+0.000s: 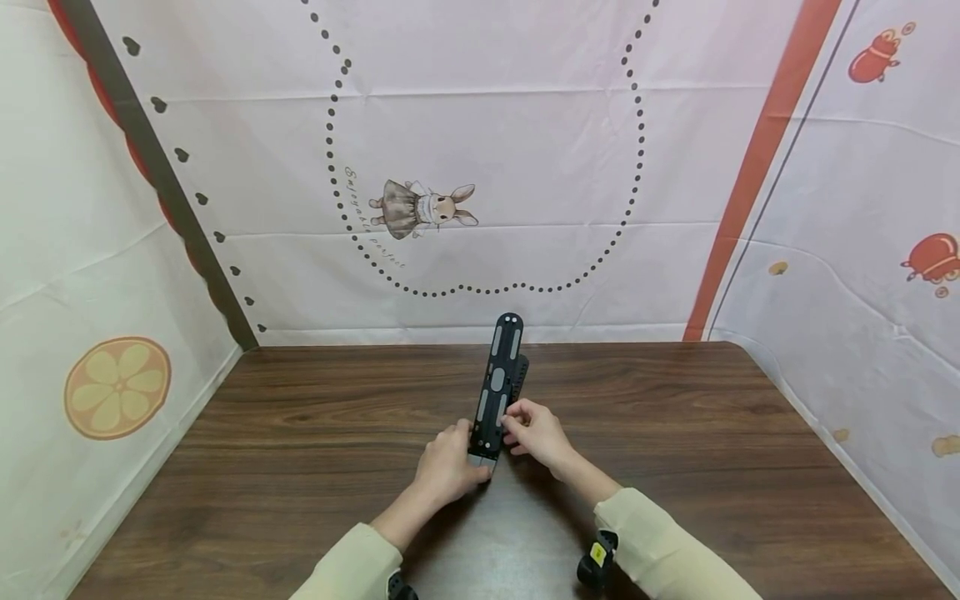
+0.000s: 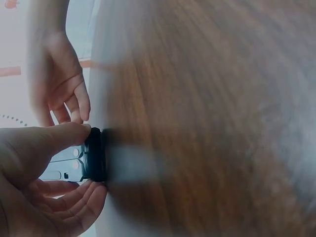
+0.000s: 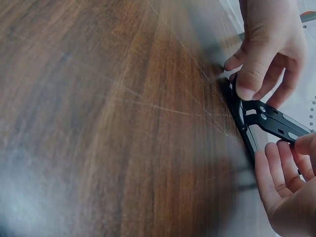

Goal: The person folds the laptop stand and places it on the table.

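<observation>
A black folding stand with grey pads, long and narrow, points away from me near the middle of the table. Its near end lies in the grip of my left hand, thumb on one side and fingers on the other. At its right edge, my right hand pinches the stand with thumb and fingertips. The right wrist view shows hinged arms of the stand slightly apart from a lower piece. From the left wrist view, only the dark near end and part of the pale-looking top are visible.
The dark wood table spreads out on both sides of the hands. Behind it hangs a white printed cloth with a rabbit figure, and more cloth walls the left and right sides. Black wrist devices sit on the sleeves.
</observation>
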`<state>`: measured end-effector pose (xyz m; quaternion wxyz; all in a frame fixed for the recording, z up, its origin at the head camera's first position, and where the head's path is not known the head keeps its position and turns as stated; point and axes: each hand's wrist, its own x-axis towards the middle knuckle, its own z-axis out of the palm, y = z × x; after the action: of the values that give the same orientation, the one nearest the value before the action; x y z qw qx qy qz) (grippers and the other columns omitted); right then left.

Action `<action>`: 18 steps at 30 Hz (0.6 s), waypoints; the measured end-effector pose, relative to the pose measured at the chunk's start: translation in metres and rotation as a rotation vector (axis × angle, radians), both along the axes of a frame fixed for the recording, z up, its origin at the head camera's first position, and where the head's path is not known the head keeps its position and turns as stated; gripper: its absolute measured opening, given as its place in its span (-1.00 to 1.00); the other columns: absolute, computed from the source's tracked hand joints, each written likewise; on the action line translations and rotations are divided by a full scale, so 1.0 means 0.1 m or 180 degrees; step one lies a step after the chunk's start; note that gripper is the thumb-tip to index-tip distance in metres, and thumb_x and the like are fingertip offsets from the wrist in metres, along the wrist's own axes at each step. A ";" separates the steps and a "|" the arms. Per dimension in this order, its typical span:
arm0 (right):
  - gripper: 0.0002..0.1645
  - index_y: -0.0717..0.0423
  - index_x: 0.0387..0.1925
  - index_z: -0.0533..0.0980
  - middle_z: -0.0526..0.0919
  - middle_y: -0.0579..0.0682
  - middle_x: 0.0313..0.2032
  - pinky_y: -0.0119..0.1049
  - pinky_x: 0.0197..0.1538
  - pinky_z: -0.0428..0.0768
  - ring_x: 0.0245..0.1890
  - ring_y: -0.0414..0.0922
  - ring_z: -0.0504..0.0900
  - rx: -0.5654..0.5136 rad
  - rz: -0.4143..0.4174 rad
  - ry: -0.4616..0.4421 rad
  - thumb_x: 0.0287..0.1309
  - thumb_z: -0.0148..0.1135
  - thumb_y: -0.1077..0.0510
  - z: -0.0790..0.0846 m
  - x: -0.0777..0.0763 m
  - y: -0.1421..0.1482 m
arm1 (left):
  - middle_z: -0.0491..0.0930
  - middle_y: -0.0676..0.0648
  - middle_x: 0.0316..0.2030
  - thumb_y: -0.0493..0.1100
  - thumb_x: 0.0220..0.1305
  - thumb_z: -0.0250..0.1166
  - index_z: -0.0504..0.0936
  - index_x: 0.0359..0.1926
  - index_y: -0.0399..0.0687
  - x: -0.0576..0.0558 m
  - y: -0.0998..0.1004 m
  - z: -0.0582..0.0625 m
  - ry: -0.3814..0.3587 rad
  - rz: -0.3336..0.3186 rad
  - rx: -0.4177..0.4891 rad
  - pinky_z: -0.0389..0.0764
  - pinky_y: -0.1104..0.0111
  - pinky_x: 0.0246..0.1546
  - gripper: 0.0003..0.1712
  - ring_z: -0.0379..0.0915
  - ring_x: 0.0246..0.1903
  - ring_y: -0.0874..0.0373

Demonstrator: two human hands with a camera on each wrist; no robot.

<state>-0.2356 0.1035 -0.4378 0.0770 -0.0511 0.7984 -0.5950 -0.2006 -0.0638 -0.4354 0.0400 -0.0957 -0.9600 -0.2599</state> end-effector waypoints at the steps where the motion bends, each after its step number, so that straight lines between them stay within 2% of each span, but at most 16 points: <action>1: -0.81 0.21 -0.17 0.46 0.57 0.09 -0.30 -0.21 -0.33 0.64 -0.32 -0.01 0.65 0.0004 -0.0003 0.0010 0.25 0.08 0.18 0.00 0.00 0.01 | 0.55 -0.09 -0.38 -0.08 -0.28 0.51 0.47 -0.09 -0.23 0.00 -0.01 0.00 0.0006 -0.0004 0.0005 0.52 0.22 -0.47 -0.33 0.53 -0.42 0.04; 9: -0.74 0.18 -0.07 0.47 0.60 0.14 -0.22 -0.18 -0.31 0.63 -0.32 -0.02 0.64 0.0091 -0.0035 0.0161 0.24 0.09 0.16 -0.01 0.00 0.10 | 0.54 -0.06 -0.39 -0.11 -0.25 0.49 0.48 -0.01 -0.23 -0.01 -0.07 -0.01 0.0012 -0.0007 0.0076 0.51 0.24 -0.44 -0.31 0.48 -0.42 0.10; 14: -0.73 0.12 -0.06 0.50 0.61 0.04 -0.24 -0.27 -0.34 0.62 -0.32 -0.06 0.63 0.0335 -0.0091 0.0322 0.22 0.12 0.15 0.00 -0.05 0.17 | 0.59 -0.09 -0.32 -0.13 -0.24 0.49 0.44 0.04 -0.20 -0.02 -0.12 -0.03 0.0018 0.0006 0.0138 0.53 0.20 -0.36 -0.26 0.52 -0.34 0.07; 18: -0.70 0.08 -0.02 0.50 0.62 -0.04 -0.23 -0.33 -0.39 0.58 -0.38 -0.07 0.61 0.0586 -0.0104 0.0571 0.21 0.15 0.13 0.04 -0.08 0.23 | 0.61 -0.11 -0.27 -0.14 -0.21 0.48 0.43 0.06 -0.17 -0.04 -0.17 -0.05 0.0002 -0.0018 0.0156 0.55 0.17 -0.33 -0.27 0.54 -0.30 0.03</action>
<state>-0.2440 0.1266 -0.4336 -0.0001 -0.0839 0.8541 -0.5134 -0.2045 -0.0807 -0.4401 0.0420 -0.0975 -0.9531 -0.2835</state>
